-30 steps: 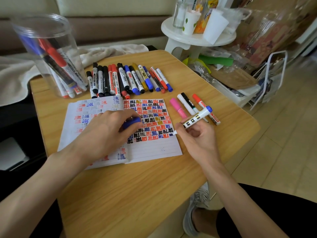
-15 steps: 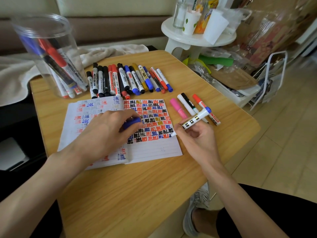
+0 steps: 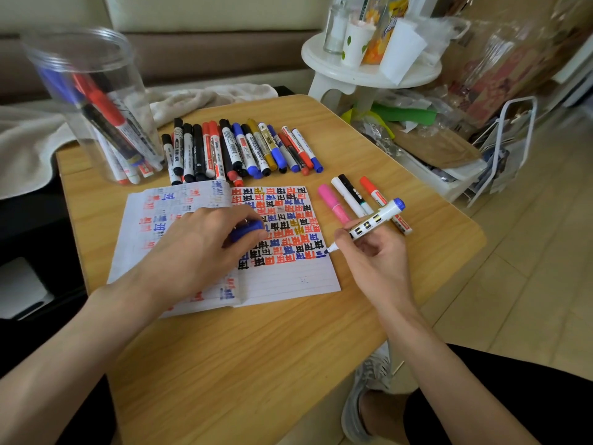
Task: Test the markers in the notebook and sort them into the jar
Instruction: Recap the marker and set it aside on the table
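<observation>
One open notebook (image 3: 282, 281) lies flat in the middle of the desk (image 3: 256, 364), its two pages covered in small red, blue, black and gold marks. The right hand (image 3: 375, 261) holds one blue-ended marker (image 3: 372, 221), its grip pinched around the white barrel, with the tip down at the right edge of the page, at the end of the lowest row of marks. The left hand (image 3: 199, 248) rests on the notebook, its grip curled around one blue cap (image 3: 248, 229). Just right of the notebook lie four loose markers side by side: a pink marker (image 3: 332, 202), a white marker (image 3: 345, 194), a black marker (image 3: 349, 186) and a red marker (image 3: 369, 187), the red one partly under the held marker. Beyond the notebook a row of markers (image 3: 244, 149) lies packed together, roughly fifteen in black, red, blue and gold; some overlap, so the exact count is unclear. One clear jar (image 3: 96, 91) stands at the desk's far left corner with at least five markers leaning inside, red, blue and black among them; the true number cannot be told through the blurred wall.
</observation>
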Motion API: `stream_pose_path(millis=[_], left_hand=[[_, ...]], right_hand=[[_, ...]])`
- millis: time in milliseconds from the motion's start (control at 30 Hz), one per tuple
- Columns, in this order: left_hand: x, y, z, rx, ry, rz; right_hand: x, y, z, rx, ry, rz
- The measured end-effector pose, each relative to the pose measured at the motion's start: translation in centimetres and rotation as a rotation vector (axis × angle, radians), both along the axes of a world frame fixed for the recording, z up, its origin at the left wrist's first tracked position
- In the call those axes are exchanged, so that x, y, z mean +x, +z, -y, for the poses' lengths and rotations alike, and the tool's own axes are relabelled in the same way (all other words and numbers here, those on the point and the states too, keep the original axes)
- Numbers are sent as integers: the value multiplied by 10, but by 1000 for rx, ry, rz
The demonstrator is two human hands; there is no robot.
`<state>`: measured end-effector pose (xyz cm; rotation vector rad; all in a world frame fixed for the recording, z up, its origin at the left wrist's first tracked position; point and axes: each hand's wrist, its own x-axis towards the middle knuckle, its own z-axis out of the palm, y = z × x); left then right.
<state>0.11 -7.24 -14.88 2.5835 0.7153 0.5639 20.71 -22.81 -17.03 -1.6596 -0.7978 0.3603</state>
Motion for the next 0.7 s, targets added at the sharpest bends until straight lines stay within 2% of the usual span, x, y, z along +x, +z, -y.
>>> stream_pose_path(millis=[700], left_hand=[[0, 1, 1, 6, -7, -10]], right_hand=[[-2, 1, -1, -37, 83, 37]])
